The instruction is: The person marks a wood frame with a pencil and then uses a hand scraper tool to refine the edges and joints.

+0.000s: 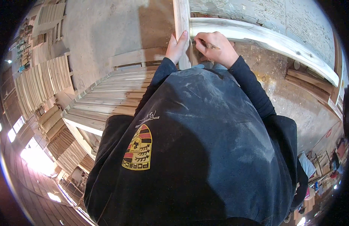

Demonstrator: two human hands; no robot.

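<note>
Along a wooden rail [182, 17], the left hand [176, 49] clasps its left edge, seemingly for steadiness (right hand [222, 46] pinching a slim stick [213, 47]).

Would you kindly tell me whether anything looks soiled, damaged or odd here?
Pale smears streak the front of the dark top, conspicuous against its colour. The wooden beam at the left hand shows no obvious damage.
</note>
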